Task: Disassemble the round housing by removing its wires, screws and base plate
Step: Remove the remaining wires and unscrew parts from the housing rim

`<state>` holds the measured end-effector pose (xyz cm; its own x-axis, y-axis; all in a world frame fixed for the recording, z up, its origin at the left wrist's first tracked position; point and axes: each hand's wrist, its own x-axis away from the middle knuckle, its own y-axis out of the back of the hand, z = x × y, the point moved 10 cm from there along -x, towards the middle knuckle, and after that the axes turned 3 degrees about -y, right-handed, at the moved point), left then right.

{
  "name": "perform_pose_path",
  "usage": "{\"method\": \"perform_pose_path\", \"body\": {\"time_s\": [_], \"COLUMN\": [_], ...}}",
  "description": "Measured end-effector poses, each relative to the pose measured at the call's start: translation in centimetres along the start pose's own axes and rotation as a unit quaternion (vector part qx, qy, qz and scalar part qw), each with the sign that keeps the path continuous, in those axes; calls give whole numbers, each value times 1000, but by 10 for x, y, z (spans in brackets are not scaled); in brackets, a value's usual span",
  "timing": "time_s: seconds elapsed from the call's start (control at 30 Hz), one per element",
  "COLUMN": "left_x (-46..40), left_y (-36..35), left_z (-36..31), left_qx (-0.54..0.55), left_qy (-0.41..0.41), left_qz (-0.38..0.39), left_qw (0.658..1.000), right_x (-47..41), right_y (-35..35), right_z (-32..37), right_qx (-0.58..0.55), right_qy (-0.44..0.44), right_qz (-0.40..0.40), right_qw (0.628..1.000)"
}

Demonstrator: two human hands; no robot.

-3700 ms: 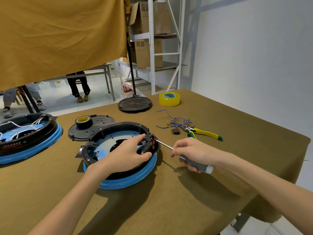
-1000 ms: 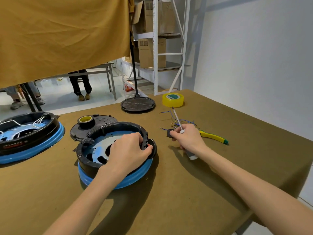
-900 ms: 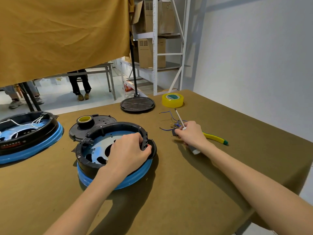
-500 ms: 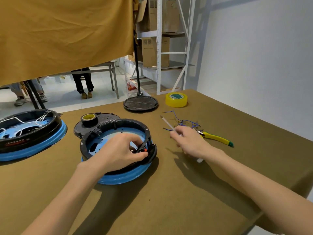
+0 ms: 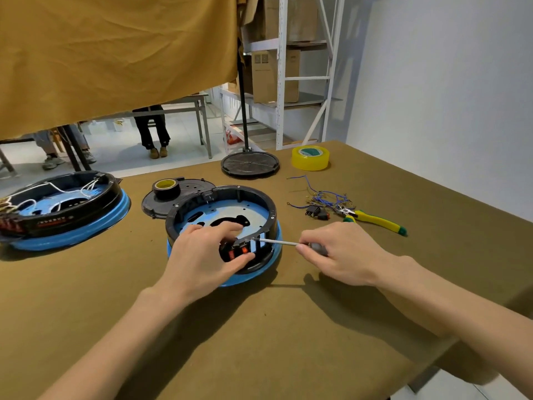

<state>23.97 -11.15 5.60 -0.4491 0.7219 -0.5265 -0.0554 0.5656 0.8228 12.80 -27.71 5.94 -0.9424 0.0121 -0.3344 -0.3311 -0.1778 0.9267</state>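
While the olive-brown table fills most of the view, an ochre cloth hangs above its far edge and a white shelf rack with cardboard boxes stands behind. On the table's left sits a second round unit with a black wall, a blue base ring and white wires inside. Near the middle lies the round housing — black wall, blue rim beneath, pale blue base plate showing inside with dark cut-outs. Just behind it to the left rests a flat black cover with a small tape roll on top, and farther back a round black stand base carries an upright pole.

The left hand grips the near wall of the housing, fingers over the rim and reaching inside, thumb pressed on the outer face beside orange-red switches. The right hand is curled round the handle of a screwdriver — its thin shaft lies nearly level, with the tip at the top of the near wall, just by the left fingers.

To the right, well apart from the housing, lie a yellow tape roll, yellow-handled pliers, loose blue wires and small black switches
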Motion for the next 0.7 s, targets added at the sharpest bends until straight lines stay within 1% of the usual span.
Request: {"method": "perform_pose_path", "body": {"time_s": [0.07,0.13,0.27,0.4,0.5,0.57,0.7], "left_x": [2,3,2,-2,-2,-3,-5], "left_y": [3,4,7,6,2,0,-1], "left_z": [1,2,-3,-5,-7,-8,-8], "left_qx": [-18,-24,2,24,11,7,40], "left_qy": [6,10,-8,-28,-49,-58,-67], "left_qz": [-33,-41,-58,-49,-38,-39,-35], "left_qw": [999,999,998,998,998,998,996], "right_x": [3,5,8,10,11,10,7], "right_y": [5,5,2,5,10,10,13], "right_z": [3,6,13,13,12,13,16], "right_qx": [12,30,59,76,88,99,128], "right_qy": [7,14,19,16,13,13,29], "right_qz": [-11,-12,-5,-24,-42,-33,-30], "right_qw": [1000,999,998,997,995,994,991]}}
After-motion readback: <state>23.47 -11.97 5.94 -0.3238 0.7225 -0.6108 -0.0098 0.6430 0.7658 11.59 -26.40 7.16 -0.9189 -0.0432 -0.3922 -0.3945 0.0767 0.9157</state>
